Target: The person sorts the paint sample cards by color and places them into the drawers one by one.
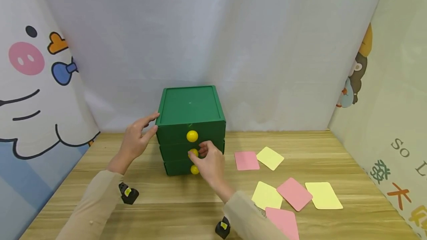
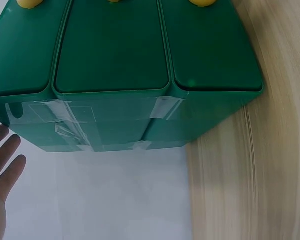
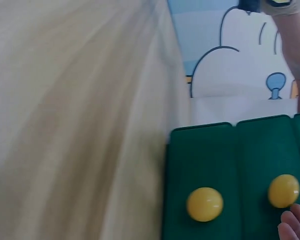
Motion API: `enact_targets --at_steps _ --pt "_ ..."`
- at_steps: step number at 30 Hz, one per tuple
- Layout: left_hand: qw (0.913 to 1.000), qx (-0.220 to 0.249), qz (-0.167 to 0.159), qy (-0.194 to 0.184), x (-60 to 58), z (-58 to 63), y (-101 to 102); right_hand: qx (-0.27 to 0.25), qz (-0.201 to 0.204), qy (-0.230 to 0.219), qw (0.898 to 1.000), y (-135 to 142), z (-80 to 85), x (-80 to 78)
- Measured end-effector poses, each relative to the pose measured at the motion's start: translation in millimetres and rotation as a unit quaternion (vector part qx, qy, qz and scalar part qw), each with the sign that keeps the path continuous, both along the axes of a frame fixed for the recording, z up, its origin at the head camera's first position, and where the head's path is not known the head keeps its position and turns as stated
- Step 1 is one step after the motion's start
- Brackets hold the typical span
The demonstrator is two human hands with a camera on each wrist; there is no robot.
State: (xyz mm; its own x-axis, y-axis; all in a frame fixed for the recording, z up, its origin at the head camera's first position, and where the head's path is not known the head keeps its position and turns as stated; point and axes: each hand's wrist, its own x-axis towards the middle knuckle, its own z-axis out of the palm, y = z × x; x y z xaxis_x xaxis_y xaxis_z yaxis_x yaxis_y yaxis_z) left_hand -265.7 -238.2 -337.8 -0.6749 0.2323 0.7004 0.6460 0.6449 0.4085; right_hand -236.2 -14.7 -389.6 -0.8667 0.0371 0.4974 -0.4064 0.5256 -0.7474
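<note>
A green three-drawer box (image 1: 189, 105) with round yellow knobs stands on the wooden table, its drawers pushed in. My left hand (image 1: 135, 142) is at the box's upper left edge, with its fingertips and thumb at the side and fingers extended. In the left wrist view, the left hand's fingers (image 2: 9, 170) show beside the box. Around the middle yellow knob (image 1: 193, 153) is my right hand (image 1: 211, 162), thumb and fingers apart on either side. The right wrist view shows the fingertips (image 3: 296, 222) just beside the middle knob, which looks uncovered; contact is unclear.
Several pink cards (image 1: 247, 160) and yellow cards (image 1: 270, 158) lie on the table right of the box. Small black devices (image 1: 128, 194) are by the wrists. A white curtain (image 1: 250, 47) hangs behind, and printed cloths flank both sides.
</note>
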Motion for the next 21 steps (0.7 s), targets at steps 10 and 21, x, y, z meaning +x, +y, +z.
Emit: enact_targets --at_steps 10,21 --pt "1.0 0.002 -0.002 0.002 0.1 1.3 2 0.051 -0.049 -0.015 0.997 -6 -18.4 -0.5" --pt "1.0 0.003 0.004 -0.007 0.7 1.3 1 0.041 -0.05 0.004 0.998 -10 -23.0 0.4"
